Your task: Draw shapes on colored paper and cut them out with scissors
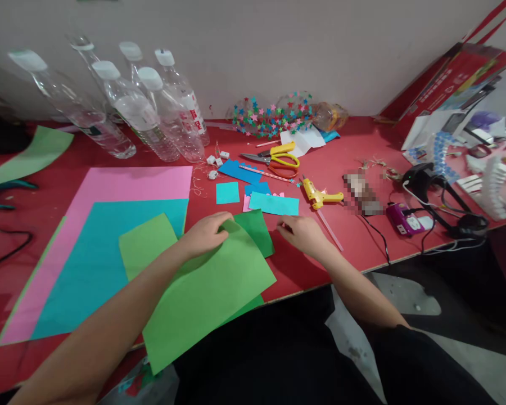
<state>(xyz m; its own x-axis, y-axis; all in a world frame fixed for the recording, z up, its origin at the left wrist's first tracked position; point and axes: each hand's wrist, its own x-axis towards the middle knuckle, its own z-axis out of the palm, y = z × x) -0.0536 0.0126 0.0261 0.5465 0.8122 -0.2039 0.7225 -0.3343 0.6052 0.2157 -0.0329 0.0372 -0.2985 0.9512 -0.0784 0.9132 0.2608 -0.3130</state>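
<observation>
My left hand [208,233] is closed on the top edge of a light green sheet of paper [219,292], which slants over the table's front edge. Beneath it show a darker green sheet [259,233] and another light green piece [147,242]. To the right, my right hand [306,233] hovers over the red table with curled fingers; whether anything is pinched in them is hidden. A turquoise strip [274,203] and a yellow glue gun [318,196] lie just beyond it. Large blue-green [109,264] and pink [139,183] sheets spread out on the left.
Several clear plastic bottles [135,112] stand at the back left. Yellow-handled scissors [287,160] lie near a star-covered bottle [274,118] by the wall. A purple power adapter [407,219], cables and a black headband device [442,208] occupy the right, beside a red bag [451,79].
</observation>
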